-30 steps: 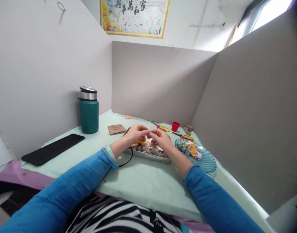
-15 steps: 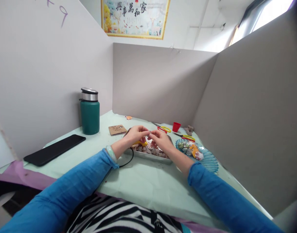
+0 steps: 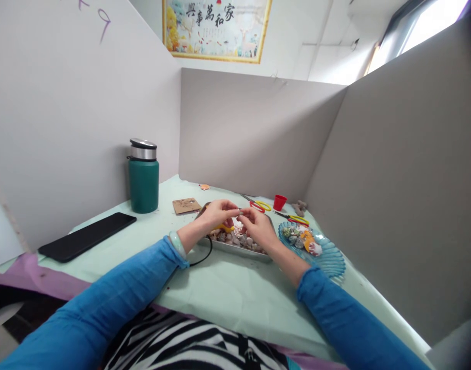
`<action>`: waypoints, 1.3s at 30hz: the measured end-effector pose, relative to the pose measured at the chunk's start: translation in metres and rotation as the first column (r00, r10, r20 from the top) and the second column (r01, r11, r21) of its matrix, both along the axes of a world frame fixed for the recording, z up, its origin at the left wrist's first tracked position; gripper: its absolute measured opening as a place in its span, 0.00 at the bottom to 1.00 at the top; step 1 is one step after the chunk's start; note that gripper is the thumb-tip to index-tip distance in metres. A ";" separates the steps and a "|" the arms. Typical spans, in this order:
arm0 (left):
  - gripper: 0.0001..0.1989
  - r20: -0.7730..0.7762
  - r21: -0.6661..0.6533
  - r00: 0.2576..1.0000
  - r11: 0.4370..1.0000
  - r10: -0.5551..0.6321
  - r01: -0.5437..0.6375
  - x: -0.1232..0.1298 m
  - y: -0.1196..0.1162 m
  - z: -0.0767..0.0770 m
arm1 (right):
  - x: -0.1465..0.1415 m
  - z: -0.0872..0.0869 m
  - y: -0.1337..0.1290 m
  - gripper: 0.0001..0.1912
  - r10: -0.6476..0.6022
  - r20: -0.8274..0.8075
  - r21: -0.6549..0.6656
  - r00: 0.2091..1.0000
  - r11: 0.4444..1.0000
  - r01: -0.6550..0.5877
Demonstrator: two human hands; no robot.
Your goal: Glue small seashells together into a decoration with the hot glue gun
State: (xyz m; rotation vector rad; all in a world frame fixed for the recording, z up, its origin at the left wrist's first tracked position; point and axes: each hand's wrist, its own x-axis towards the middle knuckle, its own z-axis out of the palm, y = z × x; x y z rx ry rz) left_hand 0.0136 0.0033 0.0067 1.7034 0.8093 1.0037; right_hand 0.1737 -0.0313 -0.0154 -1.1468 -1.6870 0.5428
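Note:
My left hand (image 3: 219, 213) and my right hand (image 3: 257, 224) meet fingertip to fingertip over a metal tray (image 3: 243, 253). Pinched between them is a small greyish piece (image 3: 240, 212), too tiny to name. Shells or pebbles (image 3: 235, 237) in brown and white fill the front of the tray. A yellow-handled tool (image 3: 224, 227) lies in the tray below my left hand, partly hidden by it, and a black cord (image 3: 205, 255) loops over the tray's left edge.
On the right, a blue scalloped plate (image 3: 333, 257) bears shell-like and orange-white pieces. Two pairs of scissors, one nearer (image 3: 295, 219), and a red cup (image 3: 280, 202) stand behind. Leftward are a cardboard square (image 3: 186, 206), a green bottle (image 3: 143, 185) and a black phone (image 3: 89, 237). Grey panels enclose the table.
Both hands stay over the tray with fingertips together. The fingertips have parted slightly, and the small piece between them shows more plainly. The view has shifted a little.

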 end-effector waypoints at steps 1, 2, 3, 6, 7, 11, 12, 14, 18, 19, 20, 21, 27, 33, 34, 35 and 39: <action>0.17 0.003 0.004 1.000 1.000 -0.002 0.002 0.000 0.001 -0.001 | 0.000 0.000 0.000 0.10 -0.004 -0.009 0.004 1.000 1.000 0.004; 0.18 0.004 0.008 1.000 1.000 -0.002 0.002 0.000 0.002 -0.001 | 0.000 -0.001 0.000 0.10 -0.007 -0.018 0.007 1.000 1.000 0.007; 0.18 0.004 0.010 1.000 1.000 -0.002 0.002 0.000 0.002 -0.002 | 0.000 -0.001 0.000 0.10 -0.007 -0.026 0.008 1.000 1.000 0.008; 0.18 0.002 0.007 1.000 1.000 -0.007 0.007 0.000 0.003 -0.002 | 0.000 -0.003 0.001 0.11 -0.003 -0.032 0.007 0.999 1.000 0.003; 0.18 0.003 0.003 1.000 1.000 -0.008 0.008 0.000 0.003 -0.002 | 0.000 -0.003 0.001 0.11 -0.002 -0.031 0.005 1.000 1.000 0.002; 0.16 0.014 -0.004 1.000 1.000 -0.014 0.014 0.001 0.002 -0.002 | 0.001 -0.002 0.001 0.12 -0.005 -0.035 -0.014 0.999 1.000 0.005; 0.16 0.013 0.000 1.000 1.000 -0.018 0.018 0.001 0.002 -0.002 | 0.001 -0.002 0.000 0.12 -0.006 -0.025 -0.023 1.000 1.000 0.006; 0.15 0.000 0.014 1.000 1.000 -0.026 0.026 0.001 0.003 -0.004 | 0.001 -0.001 -0.002 0.12 -0.010 0.006 -0.039 1.000 0.999 0.010; 0.14 -0.053 0.065 0.998 0.997 -0.030 0.034 0.000 0.007 -0.009 | 0.001 -0.001 -0.003 0.12 -0.009 0.042 -0.051 0.999 0.999 0.011; 0.14 -0.071 0.079 0.997 0.996 -0.025 0.031 0.000 0.008 -0.010 | 0.002 -0.001 -0.002 0.12 -0.007 0.044 -0.054 0.999 0.998 0.009; 0.14 -0.088 0.092 0.996 0.995 -0.019 0.027 0.000 0.008 -0.011 | 0.002 -0.001 -0.002 0.12 -0.005 0.047 -0.059 0.999 0.998 0.008; 0.14 -0.104 0.102 0.995 0.995 -0.012 0.022 0.000 0.008 -0.012 | 0.002 -0.002 -0.001 0.11 -0.006 0.050 -0.064 0.999 0.998 0.009; 0.16 -0.138 0.144 0.990 0.989 0.039 -0.019 0.001 0.005 -0.011 | 0.002 -0.003 0.000 0.10 -0.006 0.060 -0.081 0.998 0.997 0.011; 0.15 -0.221 0.331 0.961 0.940 0.168 -0.088 0.001 -0.004 -0.005 | 0.003 -0.005 0.002 0.10 -0.041 0.091 -0.045 0.995 0.998 0.045; 0.15 -0.237 0.354 0.954 0.931 0.183 -0.091 0.000 -0.004 -0.004 | 0.003 -0.005 0.003 0.11 -0.050 0.100 -0.037 0.994 0.998 0.054; 0.15 -0.250 0.374 0.947 0.922 0.200 -0.096 0.000 -0.005 -0.003 | 0.003 -0.005 0.003 0.11 -0.056 0.107 -0.032 0.993 0.998 0.060; 0.15 -0.281 0.443 0.924 0.889 0.261 -0.117 0.000 -0.006 -0.002 | 0.004 -0.006 0.004 0.11 -0.059 0.118 -0.016 0.991 0.998 0.062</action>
